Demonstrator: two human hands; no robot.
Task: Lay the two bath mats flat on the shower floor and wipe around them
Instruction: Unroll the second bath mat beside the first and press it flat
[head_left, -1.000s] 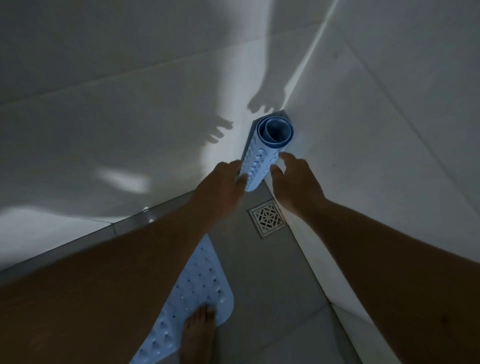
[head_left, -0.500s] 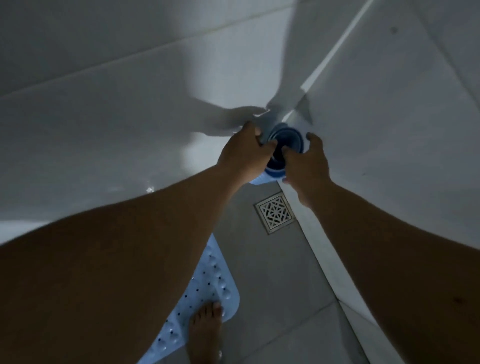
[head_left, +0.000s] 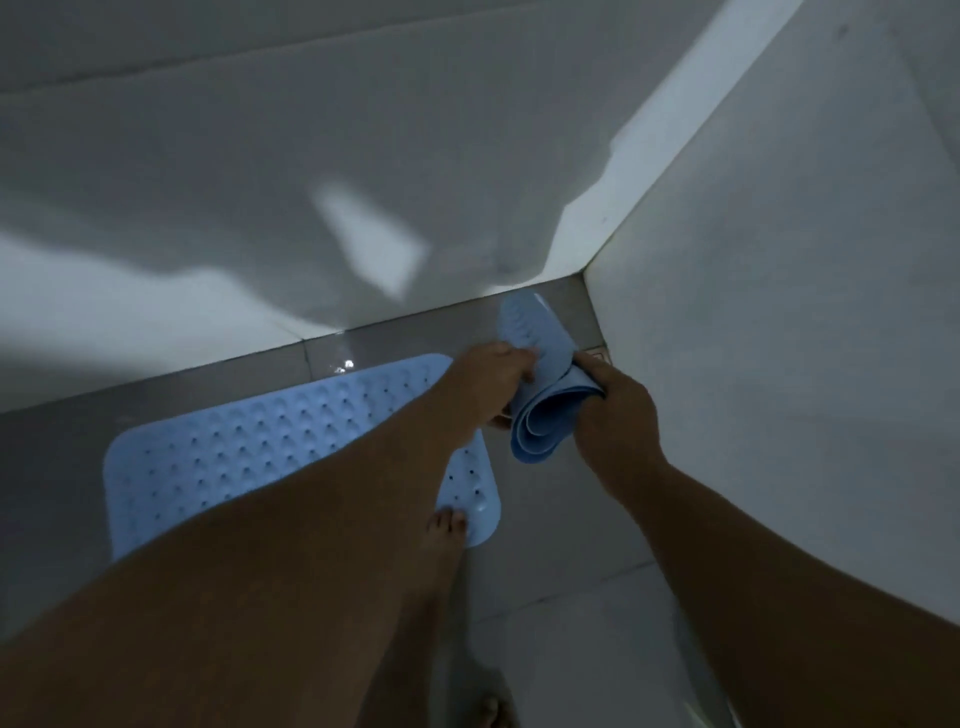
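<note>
A light blue bath mat (head_left: 249, 447) with holes and bumps lies flat on the grey shower floor (head_left: 561, 525), partly hidden by my left forearm. A second blue mat (head_left: 545, 400), still rolled and loosening at its far end, is held low over the floor near the corner. My left hand (head_left: 488, 379) grips its left side and my right hand (head_left: 613, 410) grips its right side.
White tiled walls meet at a corner (head_left: 587, 273) just beyond the roll. A floor drain (head_left: 602, 356) peeks out beside the right wall. My bare foot (head_left: 441, 540) stands on the flat mat's near right corner; another foot (head_left: 491, 709) shows at the bottom.
The rolled mat stood upright in the corner; both hands took hold of it, brought it down toward the floor, and it has begun to unroll. The view tilted downward.
</note>
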